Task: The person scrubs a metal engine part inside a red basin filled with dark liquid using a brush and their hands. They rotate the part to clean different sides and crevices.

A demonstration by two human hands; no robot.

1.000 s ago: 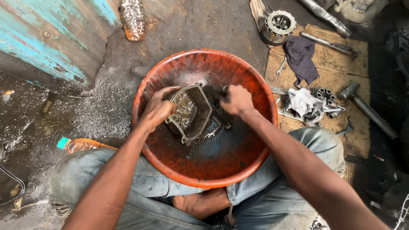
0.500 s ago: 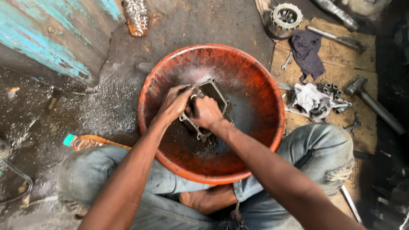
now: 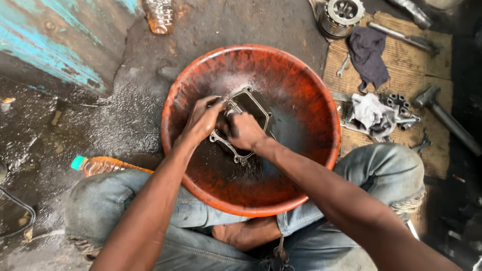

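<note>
Hands meet over the grey metal engine cover (image 3: 248,108) near the middle of the orange basin (image 3: 306,100): the left hand (image 3: 203,120) curls closed on its near-left rim, the right hand (image 3: 244,131) is fisted against its face. A second ago the right hand gripped the cover's far-right side, and the cover lay broader.

Two bottles (image 3: 108,164), one basin (image 3: 311,100), one hammer (image 3: 444,113)

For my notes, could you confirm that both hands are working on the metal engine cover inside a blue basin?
Not quite: the head view shows the basin is orange-red, not blue. Otherwise yes, the left hand and right hand are both on the metal engine cover inside it.
</note>
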